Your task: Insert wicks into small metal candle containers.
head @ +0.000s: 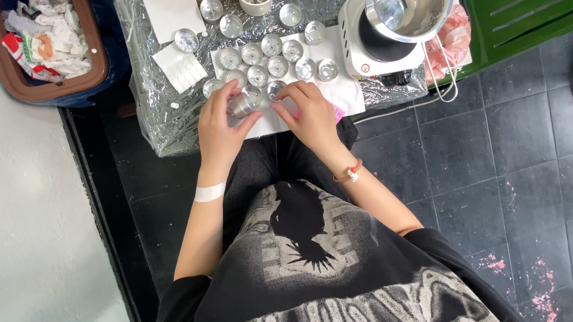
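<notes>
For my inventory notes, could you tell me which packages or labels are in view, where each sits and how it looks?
Crumpled wrappers: in the brown bin, top left; white, with red and green.
Pink packet: right of the hot plate; crinkled, translucent.
No signs or screens.

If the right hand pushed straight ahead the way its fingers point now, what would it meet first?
Probably the small metal cup that the left hand holds: the right hand points up and left, fingertips close to it. Whether they already touch is unclear.
</notes>
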